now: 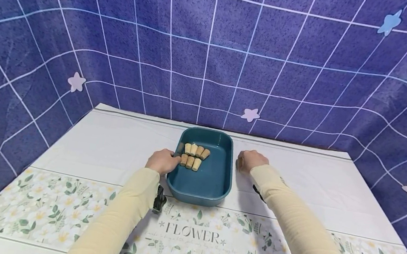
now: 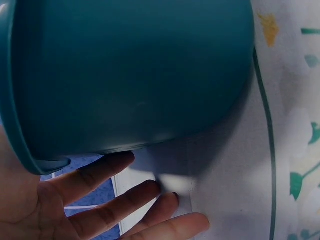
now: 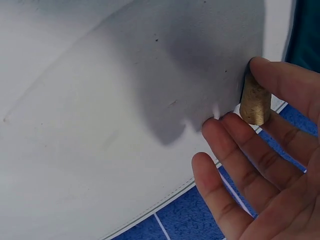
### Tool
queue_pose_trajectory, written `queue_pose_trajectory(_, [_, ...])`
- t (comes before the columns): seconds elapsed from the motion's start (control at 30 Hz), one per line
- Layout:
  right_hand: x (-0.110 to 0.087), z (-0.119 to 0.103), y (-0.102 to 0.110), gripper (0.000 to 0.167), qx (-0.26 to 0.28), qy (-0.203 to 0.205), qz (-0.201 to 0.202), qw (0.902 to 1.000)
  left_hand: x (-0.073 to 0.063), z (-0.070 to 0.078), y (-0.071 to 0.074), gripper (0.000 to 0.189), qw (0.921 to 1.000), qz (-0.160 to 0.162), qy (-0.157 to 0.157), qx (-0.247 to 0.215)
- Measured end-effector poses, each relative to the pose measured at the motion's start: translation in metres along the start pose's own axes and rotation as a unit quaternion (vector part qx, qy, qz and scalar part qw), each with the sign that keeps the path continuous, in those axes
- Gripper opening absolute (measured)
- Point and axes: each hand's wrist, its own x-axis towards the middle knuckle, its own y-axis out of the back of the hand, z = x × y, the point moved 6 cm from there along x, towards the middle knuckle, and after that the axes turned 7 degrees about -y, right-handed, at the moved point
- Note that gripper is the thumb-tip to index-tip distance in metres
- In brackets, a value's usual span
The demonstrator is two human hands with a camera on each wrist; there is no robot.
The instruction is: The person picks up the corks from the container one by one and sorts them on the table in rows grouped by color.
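Observation:
A teal rectangular dish (image 1: 216, 178) stands on the table, with several cork stoppers (image 1: 190, 161) lying in two short rows at its left side. My left hand (image 1: 163, 161) grips the dish's left rim, thumb over the edge and fingers along the outer wall. In the left wrist view the fingers (image 2: 107, 217) spread beside that teal wall (image 2: 135, 85). Just right of the dish, my right hand (image 1: 253, 161) pinches one cork stopper (image 3: 256, 102) between thumb and index finger, low over the white cloth. The other fingers (image 3: 245, 162) extend loosely.
A white tablecloth (image 1: 116, 141) covers the table, with a printed flower band (image 1: 63, 198) along the front. Behind and at both sides hangs a blue gridded curtain (image 1: 193, 57) with star shapes. Dark wrist cameras (image 1: 159, 199) sit on both sleeves.

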Motion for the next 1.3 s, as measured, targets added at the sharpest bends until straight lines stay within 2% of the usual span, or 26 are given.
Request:
queue_pose_trajectory(0.53, [0.0112,0.0015,-0.0085,0.019,-0.004,-0.017,-0.033,0.9993,-0.0018,0.0006,0.0003,0.05,1.0,-0.002,-0.001,0.007])
queue_pose_trajectory(0.7, [0.0097,0.0025,-0.0084,0.03,-0.006,-0.017,-0.029,0.9994,-0.0004,-0.0004,-0.0007,0.05,1.0,-0.002,0.0,0.005])
queue_pose_trajectory(0.93, [0.0071,0.004,-0.0067,0.03,0.0,-0.005,-0.019,0.9998,-0.0003,-0.0005,-0.0011,0.05,0.9999,-0.004,-0.002,0.011])
queue_pose_trajectory(1.3, [0.0046,0.0042,-0.0058,0.044,-0.005,0.007,-0.019,0.9998,-0.0016,0.0015,-0.0021,0.048,0.9998,-0.005,-0.008,0.018])
